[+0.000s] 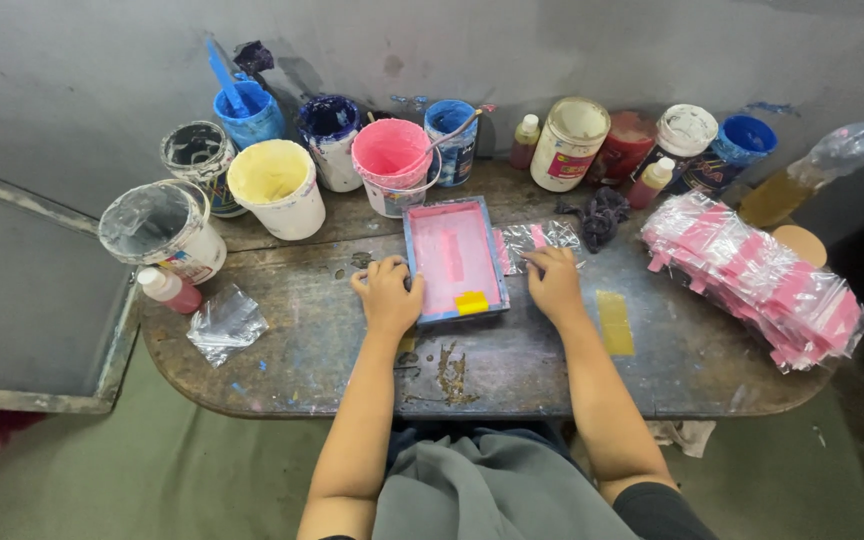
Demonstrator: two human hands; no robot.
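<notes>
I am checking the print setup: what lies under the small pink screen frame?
The frame rests on the table, left hand at its edge. A clear bag pokes out beside it; anything beneath is hidden.

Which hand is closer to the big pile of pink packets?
Right. The right hand rests just right of the pink screen frame, on the side of the pile of pink packets. The left hand is across the frame, farther away.

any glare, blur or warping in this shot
Head view: soft, even light with weak shadows; mild glare on the stack of clear plastic bags with pink prints; wide-angle warping bends the worn oval wooden table. Left hand and right hand, beside the blue-framed pink printing screen, look sharp.
</notes>
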